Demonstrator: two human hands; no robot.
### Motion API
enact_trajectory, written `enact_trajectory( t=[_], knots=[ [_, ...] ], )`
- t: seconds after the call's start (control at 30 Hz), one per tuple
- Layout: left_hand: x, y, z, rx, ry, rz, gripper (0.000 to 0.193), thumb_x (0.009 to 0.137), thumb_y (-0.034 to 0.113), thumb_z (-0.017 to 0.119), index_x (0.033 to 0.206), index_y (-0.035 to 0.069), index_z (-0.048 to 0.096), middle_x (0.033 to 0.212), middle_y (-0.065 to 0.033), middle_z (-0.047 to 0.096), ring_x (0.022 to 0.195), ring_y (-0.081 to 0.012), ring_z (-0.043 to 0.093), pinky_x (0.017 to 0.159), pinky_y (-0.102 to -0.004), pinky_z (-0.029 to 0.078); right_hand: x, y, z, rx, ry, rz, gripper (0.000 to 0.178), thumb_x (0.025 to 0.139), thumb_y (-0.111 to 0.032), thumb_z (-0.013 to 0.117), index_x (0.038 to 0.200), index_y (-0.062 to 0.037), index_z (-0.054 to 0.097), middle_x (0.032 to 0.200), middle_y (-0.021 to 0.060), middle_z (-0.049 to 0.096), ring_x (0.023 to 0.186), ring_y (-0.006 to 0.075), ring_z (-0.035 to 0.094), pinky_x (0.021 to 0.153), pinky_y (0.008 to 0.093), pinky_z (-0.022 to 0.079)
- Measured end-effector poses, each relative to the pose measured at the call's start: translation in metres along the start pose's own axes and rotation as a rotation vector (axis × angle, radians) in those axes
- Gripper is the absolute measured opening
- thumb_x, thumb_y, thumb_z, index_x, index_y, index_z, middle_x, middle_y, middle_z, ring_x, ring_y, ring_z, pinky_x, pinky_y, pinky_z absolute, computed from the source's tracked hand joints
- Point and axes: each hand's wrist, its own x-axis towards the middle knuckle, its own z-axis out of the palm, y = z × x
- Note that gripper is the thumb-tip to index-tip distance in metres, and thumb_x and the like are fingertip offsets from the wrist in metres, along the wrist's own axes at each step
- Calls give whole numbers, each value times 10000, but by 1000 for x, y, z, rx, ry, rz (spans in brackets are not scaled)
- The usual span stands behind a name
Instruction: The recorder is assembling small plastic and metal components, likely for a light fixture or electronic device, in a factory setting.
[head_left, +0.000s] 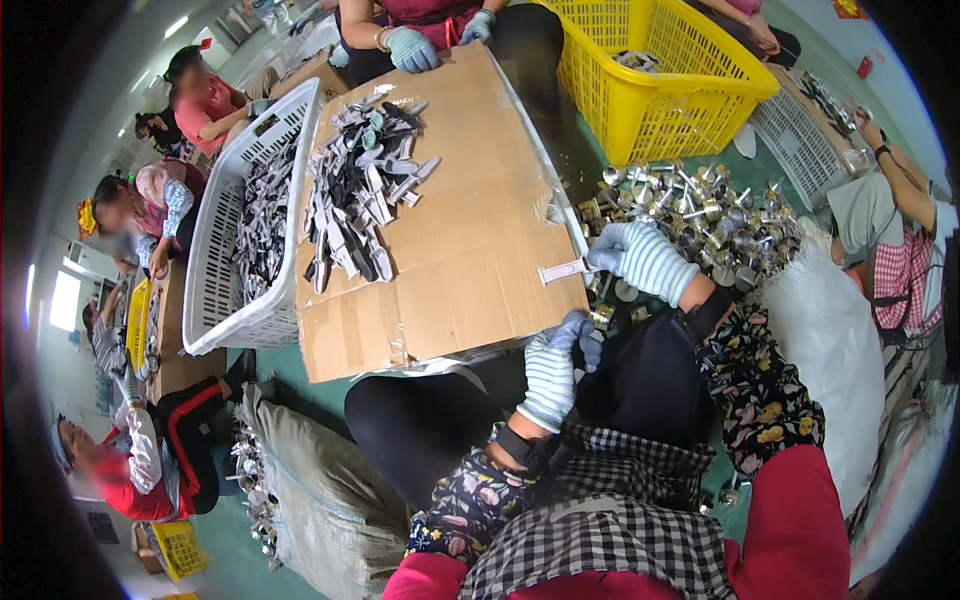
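At the cardboard's right edge, my right hand [648, 264] in a striped glove is closed on a light grey, flat plastic handle-like piece [563, 271], which points left over the cardboard [470, 270]. Below it, my left hand [553, 372], also gloved, has its fingers curled together near the cardboard's front corner. Whatever those fingers hold is hidden. Just beside their tips is a small brassy metal part [602, 315]. A heap of grey and black plastic pieces [360, 190] lies on the cardboard's left half.
Many shiny round metal parts with stems [715, 220] are piled right of the cardboard. A white crate [215, 315] of plastic pieces stands left, a yellow crate [650, 115] far right. White sack [830, 350] and greenish sack [320, 500] flank me. A gloved co-worker [412, 50] sits opposite.
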Motion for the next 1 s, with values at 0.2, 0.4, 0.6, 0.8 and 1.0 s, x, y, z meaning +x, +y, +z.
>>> enact_trajectory(
  t=[0.2, 0.4, 0.6, 0.8, 1.0],
  knots=[
    [-3, 5, 5, 16, 0, -24, 190, 875, 234, 599, 850, 46, 593, 618, -12, 560, 517, -108, 515, 479, -211, 402, 0, 5, 3, -114, 40, -76, 206, 802, -232, 647, 848, -31, 644, 789, 149, 662, 734, 294, 629, 699, 376, 485],
    [-5, 7, 7, -110, 52, -69, 190, 880, 240, 589, 839, 55, 580, 627, -8, 548, 531, -96, 503, 492, -196, 391, 0, 7, 6, -135, 45, -101, 210, 804, -233, 645, 850, -28, 645, 794, 162, 659, 731, 302, 629, 683, 378, 488],
    [-5, 7, 1, 33, 1, -20, 237, 874, 259, 602, 819, 30, 577, 613, -36, 546, 520, -123, 497, 482, -241, 388, 0, 11, 10, -28, 28, -98, 240, 827, -239, 629, 875, -4, 650, 753, 134, 659, 658, 223, 603, 645, 347, 477],
    [-3, 6, -1, 35, 17, -11, 247, 870, 254, 604, 816, 14, 584, 594, -50, 545, 515, -133, 496, 480, -246, 385, -2, -1, 5, -127, 26, -101, 244, 828, -240, 618, 882, -6, 660, 746, 141, 659, 661, 233, 609, 650, 353, 479],
    [-1, 5, 2, 16, -1, -15, 260, 867, 265, 606, 811, 12, 583, 589, -55, 546, 509, -138, 494, 479, -250, 390, 1, 10, 5, -67, 10, -83, 248, 831, -243, 615, 884, -5, 660, 744, 143, 660, 663, 229, 615, 648, 349, 481]
  ],
)
